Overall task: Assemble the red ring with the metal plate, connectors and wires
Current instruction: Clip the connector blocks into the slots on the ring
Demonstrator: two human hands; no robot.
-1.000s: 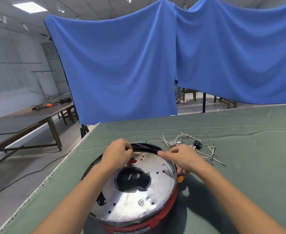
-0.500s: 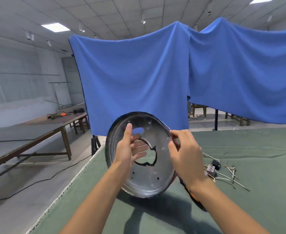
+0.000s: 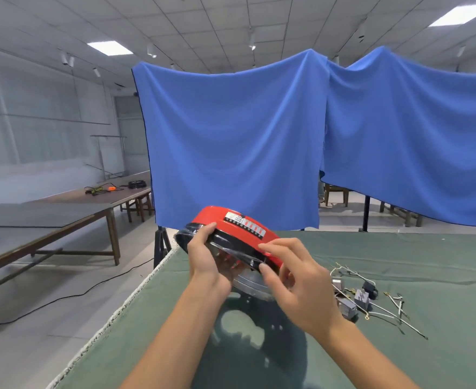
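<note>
Fingers (image 3: 207, 230) of the left hand (image 3: 207, 265) curl over the near black rim of the red ring (image 3: 232, 228), the thumb lying on top and the palm cupped beneath, so that the ring is gripped and held tilted above the counter (image 3: 399, 256). Right hand (image 3: 298, 287): fingers (image 3: 276, 244) moderately spread and bent, the forefinger and thumb tips touching the black rim on the ring's right side; whether they pinch it or merely rest against it cannot be told. Between and below the two hands, the edge of the metal plate (image 3: 252, 284) shows under the ring. A white label (image 3: 245, 221) with red bars sits on the ring's outer wall, just beyond the left fingers. To the right of the right hand, lying on the green cloth of the counter, are small grey connectors (image 3: 360, 297) and thin wires (image 3: 394, 315), apart from both hands. Blue drapes (image 3: 259, 136) hang beyond the fingers.
</note>
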